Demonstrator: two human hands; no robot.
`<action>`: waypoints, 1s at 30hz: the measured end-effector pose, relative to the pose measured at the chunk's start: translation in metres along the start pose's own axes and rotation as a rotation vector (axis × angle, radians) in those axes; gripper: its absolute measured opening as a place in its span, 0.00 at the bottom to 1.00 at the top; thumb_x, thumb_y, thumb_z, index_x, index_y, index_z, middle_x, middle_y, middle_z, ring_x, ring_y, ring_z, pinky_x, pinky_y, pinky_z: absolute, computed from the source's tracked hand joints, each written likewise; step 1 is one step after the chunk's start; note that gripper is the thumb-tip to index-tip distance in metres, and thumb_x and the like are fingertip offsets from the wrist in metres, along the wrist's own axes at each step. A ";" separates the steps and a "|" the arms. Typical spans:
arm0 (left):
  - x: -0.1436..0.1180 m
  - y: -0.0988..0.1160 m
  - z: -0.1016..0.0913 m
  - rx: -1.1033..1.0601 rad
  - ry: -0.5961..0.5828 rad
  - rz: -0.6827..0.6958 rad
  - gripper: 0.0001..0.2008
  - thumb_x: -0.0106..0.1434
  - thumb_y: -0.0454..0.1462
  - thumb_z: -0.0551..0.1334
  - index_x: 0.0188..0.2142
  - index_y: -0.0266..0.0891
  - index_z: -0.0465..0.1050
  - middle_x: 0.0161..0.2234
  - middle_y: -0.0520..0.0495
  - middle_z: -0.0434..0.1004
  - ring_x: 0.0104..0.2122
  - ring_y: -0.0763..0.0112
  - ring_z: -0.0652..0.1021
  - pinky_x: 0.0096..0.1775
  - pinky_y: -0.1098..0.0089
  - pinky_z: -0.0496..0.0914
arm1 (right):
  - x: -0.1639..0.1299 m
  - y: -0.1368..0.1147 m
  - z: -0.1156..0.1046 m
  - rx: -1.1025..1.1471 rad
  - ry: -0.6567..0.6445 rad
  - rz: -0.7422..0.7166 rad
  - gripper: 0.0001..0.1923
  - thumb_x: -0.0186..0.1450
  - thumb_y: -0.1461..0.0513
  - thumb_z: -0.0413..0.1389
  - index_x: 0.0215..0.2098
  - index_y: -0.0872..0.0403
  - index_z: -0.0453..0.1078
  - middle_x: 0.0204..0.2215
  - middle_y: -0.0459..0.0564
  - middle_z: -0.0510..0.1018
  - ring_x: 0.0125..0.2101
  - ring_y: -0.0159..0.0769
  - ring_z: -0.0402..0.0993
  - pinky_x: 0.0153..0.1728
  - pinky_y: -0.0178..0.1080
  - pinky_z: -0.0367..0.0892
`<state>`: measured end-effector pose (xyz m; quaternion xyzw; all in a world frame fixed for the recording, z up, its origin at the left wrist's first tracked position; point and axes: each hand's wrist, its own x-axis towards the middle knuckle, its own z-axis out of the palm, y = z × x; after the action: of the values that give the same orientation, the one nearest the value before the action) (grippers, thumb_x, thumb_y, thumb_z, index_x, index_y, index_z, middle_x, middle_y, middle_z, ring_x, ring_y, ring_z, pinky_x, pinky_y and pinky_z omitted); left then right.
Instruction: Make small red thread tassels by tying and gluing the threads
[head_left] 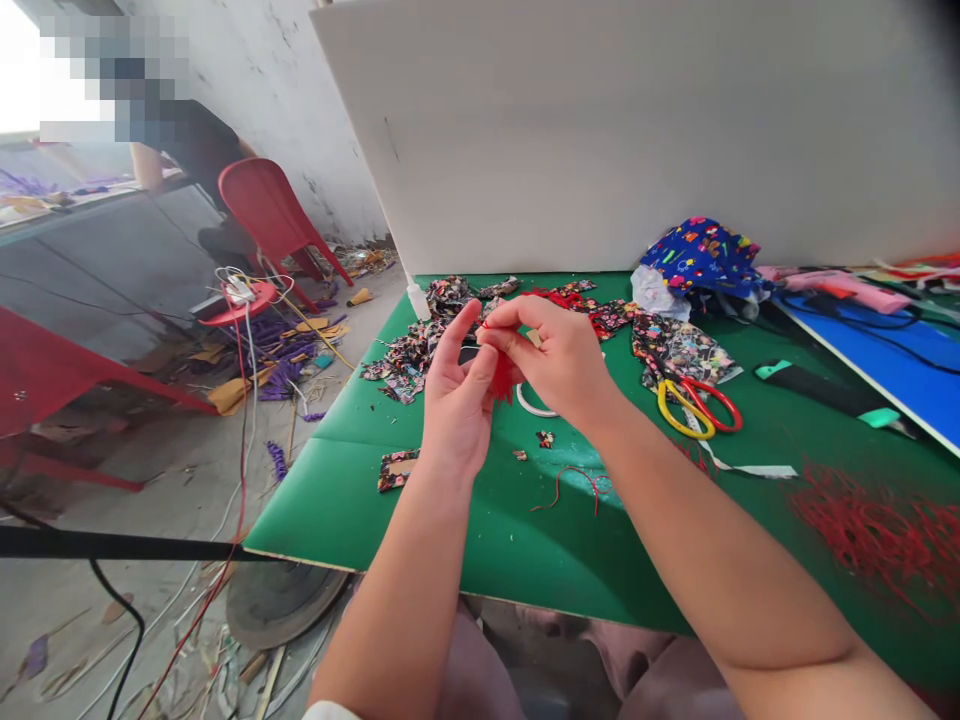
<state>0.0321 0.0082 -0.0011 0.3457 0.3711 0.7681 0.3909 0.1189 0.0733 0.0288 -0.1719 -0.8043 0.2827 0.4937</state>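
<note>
In front of me, over the green table, my left hand (459, 400) holds a red thread tassel (504, 382) at its top, with the thumb against it and the index finger raised. My right hand (551, 350) pinches a bit of red thread at the tassel's top, its fingertips close to my left thumb. The tassel's strands hang below, partly hidden by both hands. Behind them lie dark floral fabric pieces (405, 362). A white ring (534, 402) shows partly beneath my right hand. Nearer me is a loose red thread (559, 490).
Right of my hands are scissors (697, 405) with red and yellow handles, a black-green cutter (825, 395) and a heap of red threads (881, 530). Blue patterned cloth (701, 262) lies by the white partition (600, 140). At left are a red chair (270, 205) and another person (199, 140).
</note>
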 end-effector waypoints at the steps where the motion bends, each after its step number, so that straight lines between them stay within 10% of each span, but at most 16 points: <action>1: 0.000 0.000 0.000 0.004 -0.002 -0.001 0.22 0.54 0.42 0.65 0.50 0.50 0.68 0.39 0.51 0.77 0.36 0.72 0.78 0.34 0.75 0.72 | 0.000 -0.001 0.001 0.015 0.003 0.000 0.04 0.62 0.64 0.55 0.29 0.54 0.70 0.28 0.43 0.76 0.31 0.28 0.71 0.33 0.32 0.64; 18: -0.004 0.004 0.001 0.570 0.218 0.256 0.07 0.54 0.39 0.64 0.31 0.40 0.78 0.23 0.52 0.78 0.22 0.75 0.75 0.22 0.76 0.66 | 0.004 -0.003 -0.009 -0.139 -0.015 -0.009 0.08 0.61 0.62 0.55 0.24 0.53 0.69 0.26 0.44 0.74 0.35 0.33 0.67 0.38 0.37 0.62; 30: -0.006 0.008 -0.004 0.886 0.092 0.267 0.12 0.59 0.38 0.59 0.22 0.39 0.75 0.16 0.55 0.64 0.19 0.78 0.62 0.23 0.74 0.56 | 0.004 0.003 -0.009 -0.304 -0.062 -0.107 0.06 0.61 0.63 0.55 0.27 0.54 0.71 0.28 0.47 0.72 0.36 0.36 0.63 0.38 0.40 0.58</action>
<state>0.0287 -0.0014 0.0025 0.4896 0.6325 0.5939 0.0863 0.1253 0.0804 0.0326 -0.1929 -0.8606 0.1362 0.4513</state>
